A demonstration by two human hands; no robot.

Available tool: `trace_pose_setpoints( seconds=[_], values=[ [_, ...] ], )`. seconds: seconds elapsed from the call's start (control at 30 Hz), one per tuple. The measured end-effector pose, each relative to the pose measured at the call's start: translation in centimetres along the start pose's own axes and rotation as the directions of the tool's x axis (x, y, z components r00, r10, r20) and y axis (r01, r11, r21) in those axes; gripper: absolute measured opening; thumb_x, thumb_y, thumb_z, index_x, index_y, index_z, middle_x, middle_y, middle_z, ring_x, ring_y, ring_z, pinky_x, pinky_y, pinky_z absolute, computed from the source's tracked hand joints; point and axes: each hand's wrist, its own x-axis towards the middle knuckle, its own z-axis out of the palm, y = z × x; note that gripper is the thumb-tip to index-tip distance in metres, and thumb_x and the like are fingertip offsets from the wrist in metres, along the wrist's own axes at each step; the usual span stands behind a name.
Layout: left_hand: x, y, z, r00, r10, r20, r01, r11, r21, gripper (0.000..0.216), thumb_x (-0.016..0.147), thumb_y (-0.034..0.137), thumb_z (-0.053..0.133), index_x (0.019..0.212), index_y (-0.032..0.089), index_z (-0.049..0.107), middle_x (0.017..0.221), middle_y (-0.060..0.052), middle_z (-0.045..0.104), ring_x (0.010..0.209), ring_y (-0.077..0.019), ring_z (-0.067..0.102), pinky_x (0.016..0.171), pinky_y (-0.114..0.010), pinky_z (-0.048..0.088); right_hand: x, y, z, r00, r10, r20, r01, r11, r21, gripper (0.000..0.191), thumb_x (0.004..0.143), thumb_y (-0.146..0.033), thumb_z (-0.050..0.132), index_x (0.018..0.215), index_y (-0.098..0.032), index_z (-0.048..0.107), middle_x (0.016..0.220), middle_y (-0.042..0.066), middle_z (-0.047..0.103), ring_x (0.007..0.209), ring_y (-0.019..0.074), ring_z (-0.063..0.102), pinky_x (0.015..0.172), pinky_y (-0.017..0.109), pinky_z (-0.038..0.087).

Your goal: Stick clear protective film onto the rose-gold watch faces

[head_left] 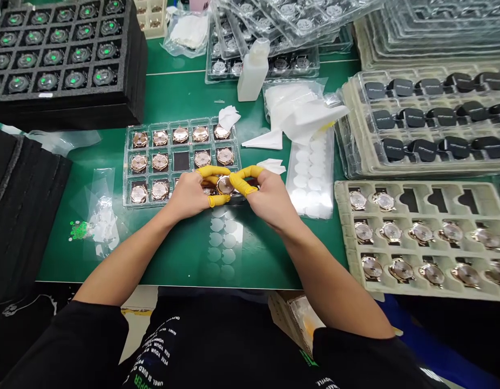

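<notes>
Between my two hands is a rose-gold watch case [224,185], held above the near edge of a clear plastic tray [126,178]. My left hand [191,189], with yellow finger cots, grips the case from its left side. My right hand [266,192], in yellow finger cots too, closes on its right edge with thumb and forefinger. More rose-gold watch cases [160,162] sit in the tray's compartments, and one compartment in the middle row shows a bare dark bottom [181,160]. Just below my hands lies a clear sheet of round stickers [222,240].
Right of me stand a beige tray of watches [422,233] and stacked trays of black pieces [442,116]. Black foam trays [55,81] rise at left. A white bottle [254,70], white wipes [264,140] and a sticker pack [310,181] lie beyond. Green dots [79,230] lie left.
</notes>
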Motion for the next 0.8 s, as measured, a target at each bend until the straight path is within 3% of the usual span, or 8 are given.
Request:
trace_pose_setpoints(
  seconds=[0.8],
  values=[
    [-0.1,-0.1,0.16,0.999,0.033,-0.005,-0.033,0.999,0.024,0.057,0.066,0.022,0.088,0.122,0.017,0.076,0.098,-0.006,0.082,0.086,-0.019,0.077,0.082,-0.031,0.064,0.38,-0.09,-0.1,1.0,0.01,0.015,-0.009,0.998,-0.062,0.021,0.08,-0.04,0.073,0.086,-0.02,0.072,0.091,0.005,0.077,0.082,0.0195,0.062,0.078,0.035,0.046]
  ],
)
